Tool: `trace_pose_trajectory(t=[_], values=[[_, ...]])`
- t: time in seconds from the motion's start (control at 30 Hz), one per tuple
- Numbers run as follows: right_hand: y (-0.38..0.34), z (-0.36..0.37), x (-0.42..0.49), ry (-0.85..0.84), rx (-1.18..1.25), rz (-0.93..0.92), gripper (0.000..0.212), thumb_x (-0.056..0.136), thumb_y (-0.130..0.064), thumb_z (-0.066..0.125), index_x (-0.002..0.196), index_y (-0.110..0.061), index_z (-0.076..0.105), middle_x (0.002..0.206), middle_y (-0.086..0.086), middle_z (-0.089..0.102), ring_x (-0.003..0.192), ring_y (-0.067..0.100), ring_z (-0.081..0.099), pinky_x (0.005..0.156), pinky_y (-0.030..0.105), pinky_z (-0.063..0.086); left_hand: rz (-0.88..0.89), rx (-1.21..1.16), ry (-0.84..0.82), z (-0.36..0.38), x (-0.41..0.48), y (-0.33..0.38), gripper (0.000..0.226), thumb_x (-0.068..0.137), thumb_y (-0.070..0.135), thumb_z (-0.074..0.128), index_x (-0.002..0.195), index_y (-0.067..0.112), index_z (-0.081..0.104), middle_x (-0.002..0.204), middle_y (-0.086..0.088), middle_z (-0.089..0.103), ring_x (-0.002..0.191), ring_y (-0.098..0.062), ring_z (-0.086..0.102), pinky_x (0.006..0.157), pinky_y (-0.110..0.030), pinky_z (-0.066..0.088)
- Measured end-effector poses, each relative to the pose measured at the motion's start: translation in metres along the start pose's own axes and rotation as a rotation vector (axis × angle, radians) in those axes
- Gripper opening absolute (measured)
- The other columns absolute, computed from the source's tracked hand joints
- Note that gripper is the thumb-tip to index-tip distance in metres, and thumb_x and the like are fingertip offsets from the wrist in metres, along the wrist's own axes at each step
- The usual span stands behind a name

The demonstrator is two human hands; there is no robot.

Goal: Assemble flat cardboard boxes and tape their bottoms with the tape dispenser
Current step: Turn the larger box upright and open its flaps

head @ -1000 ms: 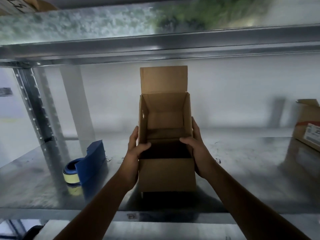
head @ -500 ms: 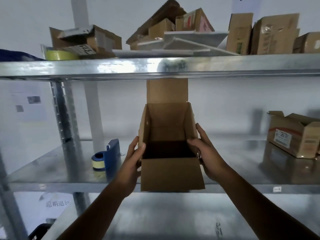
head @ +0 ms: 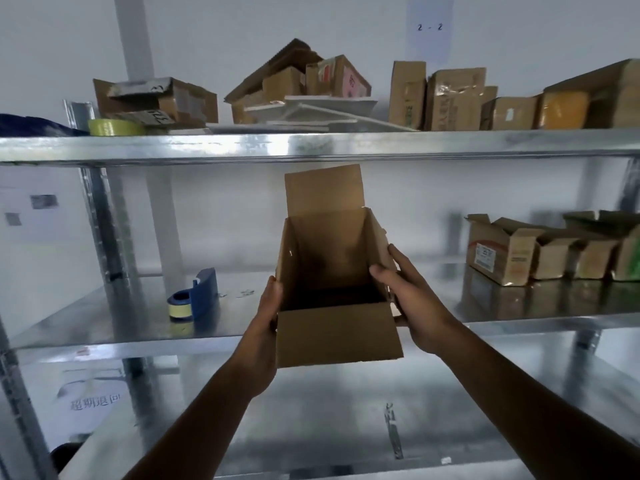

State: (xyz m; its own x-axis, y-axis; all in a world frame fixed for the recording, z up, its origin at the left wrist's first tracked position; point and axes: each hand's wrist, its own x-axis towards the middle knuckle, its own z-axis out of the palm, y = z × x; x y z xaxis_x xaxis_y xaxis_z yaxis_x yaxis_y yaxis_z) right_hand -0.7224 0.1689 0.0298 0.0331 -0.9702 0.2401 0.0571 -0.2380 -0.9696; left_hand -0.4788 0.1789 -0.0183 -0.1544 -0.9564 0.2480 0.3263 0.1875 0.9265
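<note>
Writing first. Paper sheet [head: 429, 27] on far wall, hand-marked "2 - 2". Low on the left, a notice [head: 95, 403] with four Chinese characters, reading 超期退回. The open carton [head: 498, 252] at the right of the middle shelf [head: 86, 327] carries a white label with a red stripe; print too small to read. A crushed box [head: 156, 102] on the top shelf [head: 311, 147] has dark handwritten marks on its flaps, not legible. Other cartons up there show printed sides, blurred.

Cardboard box [head: 337, 336] is in mid-frame, held off any surface between both hands, just in front of the near edge of the middle shelf. Its top is open: the far flap stands upright, the near flap hangs down toward the camera. The inside is dark.

Left hand [head: 268, 317] grips the box's left wall, palm against the cardboard and thumb at the near left corner. Its fingers are hidden behind the wall, so their spread cannot be told.

Right hand [head: 412, 299] pinches the right wall: the thumb hooks over the rim into the opening, the fingers lie close together along the outside.

Blue tape dispenser [head: 194, 297] with a pale yellow roll sits on the middle shelf, left of the box and apart from both hands. A loose yellow-green tape roll [head: 114, 127] lies at the left end of the top shelf.
</note>
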Motion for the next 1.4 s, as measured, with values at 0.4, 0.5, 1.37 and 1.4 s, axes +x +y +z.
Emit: trace_pose_trajectory(t=[0.4, 0.5, 1.37, 1.4], values=[[-0.026, -0.166, 0.014, 0.085, -0.014, -0.046, 0.092, 0.056, -0.068, 0.081, 0.141, -0.054, 0.045, 0.135, -0.016, 0.059, 0.119, 0.008, 0.062, 0.084, 0.051, 0.06, -0.073, -0.037, 0.116, 0.146, 0.083, -0.038, 0.053, 0.093, 0.057, 0.06, 0.129, 0.02, 0.063, 0.119, -0.015, 0.072, 0.106, -0.04, 0.07, 0.084, -0.06, 0.059], [-0.031, -0.215, 0.024, 0.119, -0.092, -0.07, 0.083, 0.068, -0.063, 0.073, 0.144, -0.05, 0.042, 0.14, -0.014, 0.052, 0.128, 0.017, 0.053, 0.083, 0.053, 0.061, -0.12, -0.041, 0.202, 0.184, 0.106, -0.054, 0.04, 0.097, 0.055, 0.054, 0.118, 0.025, 0.07, 0.109, -0.007, 0.077, 0.097, -0.033, 0.074, 0.075, -0.049, 0.061], [-0.008, -0.414, 0.223, 0.227, -1.445, -0.341, 0.078, 0.089, -0.066, 0.027, 0.149, -0.019, 0.045, 0.147, 0.004, 0.052, 0.135, 0.025, 0.045, 0.116, 0.039, 0.033, -0.254, -0.062, 0.401, 0.267, 0.375, -0.135, 0.057, 0.083, 0.047, 0.073, 0.129, 0.016, 0.06, 0.124, -0.013, 0.064, 0.109, -0.043, 0.062, 0.081, -0.056, 0.055], [-0.005, -0.417, 0.228, 0.216, -1.464, -0.328, 0.075, 0.09, -0.066, 0.028, 0.147, -0.021, 0.046, 0.142, 0.003, 0.055, 0.131, 0.026, 0.047, 0.111, 0.038, 0.035, -0.263, -0.065, 0.396, 0.269, 0.38, -0.138, 0.056, 0.083, 0.048, 0.073, 0.127, 0.016, 0.061, 0.122, -0.013, 0.065, 0.109, -0.043, 0.062, 0.08, -0.055, 0.055]])
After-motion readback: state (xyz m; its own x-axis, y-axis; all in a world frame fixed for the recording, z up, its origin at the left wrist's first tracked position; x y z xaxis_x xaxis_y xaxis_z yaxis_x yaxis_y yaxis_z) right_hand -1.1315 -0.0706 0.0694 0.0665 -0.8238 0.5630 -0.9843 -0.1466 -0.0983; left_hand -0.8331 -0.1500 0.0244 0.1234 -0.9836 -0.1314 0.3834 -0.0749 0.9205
